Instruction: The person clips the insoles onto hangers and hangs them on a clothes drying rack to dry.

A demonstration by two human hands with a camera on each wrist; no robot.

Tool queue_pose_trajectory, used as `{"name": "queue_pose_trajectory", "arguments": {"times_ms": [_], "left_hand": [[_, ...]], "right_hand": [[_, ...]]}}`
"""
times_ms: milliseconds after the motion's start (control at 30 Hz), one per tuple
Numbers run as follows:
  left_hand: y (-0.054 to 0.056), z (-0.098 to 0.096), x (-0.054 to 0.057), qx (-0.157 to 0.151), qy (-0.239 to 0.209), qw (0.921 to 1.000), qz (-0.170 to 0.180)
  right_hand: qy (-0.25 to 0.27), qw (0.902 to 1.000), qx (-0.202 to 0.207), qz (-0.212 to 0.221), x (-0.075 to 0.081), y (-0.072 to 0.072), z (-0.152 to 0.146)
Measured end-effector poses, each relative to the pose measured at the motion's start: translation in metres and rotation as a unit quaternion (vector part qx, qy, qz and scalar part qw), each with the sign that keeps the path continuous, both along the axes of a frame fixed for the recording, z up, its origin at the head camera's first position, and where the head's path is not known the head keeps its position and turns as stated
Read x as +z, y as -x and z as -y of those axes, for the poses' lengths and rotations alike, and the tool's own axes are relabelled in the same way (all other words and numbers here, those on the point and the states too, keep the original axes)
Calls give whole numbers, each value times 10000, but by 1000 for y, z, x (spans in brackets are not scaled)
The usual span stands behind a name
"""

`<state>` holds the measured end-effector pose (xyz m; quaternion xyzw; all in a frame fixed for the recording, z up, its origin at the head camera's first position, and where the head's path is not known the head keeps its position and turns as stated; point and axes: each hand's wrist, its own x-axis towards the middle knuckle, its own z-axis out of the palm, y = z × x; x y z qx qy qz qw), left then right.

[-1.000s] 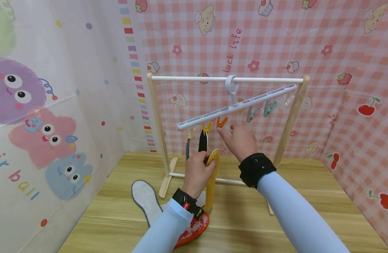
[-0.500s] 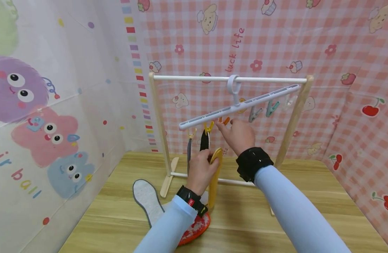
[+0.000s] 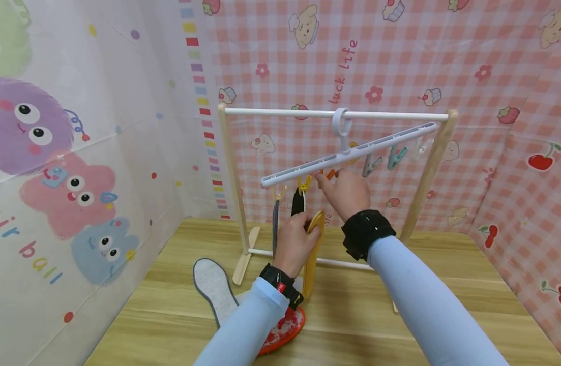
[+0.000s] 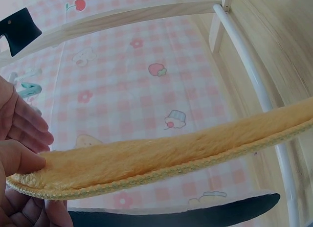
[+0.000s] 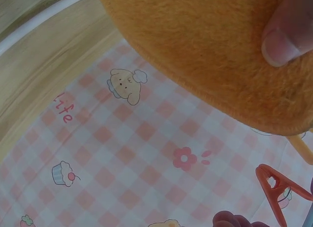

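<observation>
Pink checked cloth [image 3: 445,61] backs the wooden table [image 3: 422,325], where a rack [image 3: 234,173] carries a hanger [image 3: 303,169] whose left end dips. Pinched between thumb and fingers of the left hand [image 3: 296,244], the yellow insole [image 4: 161,156] stands nearly upright, its top just below the orange clip [image 5: 269,193]. Thumb and fingers of the right hand [image 3: 346,195] are at that clip; whether they squeeze it, I cannot tell. Best, I judge, to press the handles evenly, keep the left fingertips clear of the mouth, feed in only the insole's rim, and avoid dragging the tilted hanger further down.
</observation>
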<state>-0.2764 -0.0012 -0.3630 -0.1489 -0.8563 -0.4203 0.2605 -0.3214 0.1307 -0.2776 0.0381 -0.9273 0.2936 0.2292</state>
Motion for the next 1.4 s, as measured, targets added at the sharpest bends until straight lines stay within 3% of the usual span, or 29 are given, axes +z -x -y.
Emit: {"name": "queue_pose_trajectory", "arguments": {"times_ms": [200, 700, 1000, 1400], "left_hand": [[2, -2, 1, 32, 16, 9999, -119], [6, -4, 6, 80, -72, 9999, 14], [10, -7, 11, 394, 48, 9983, -437], [16, -10, 14, 630, 155, 9957, -660]], "right_hand": [[89, 9999, 71, -42, 1, 2, 0], [105, 9998, 120, -72, 5, 2, 2], [-3, 9999, 12, -101, 6, 1, 3], [-79, 9998, 70, -144, 8, -3, 5]]}}
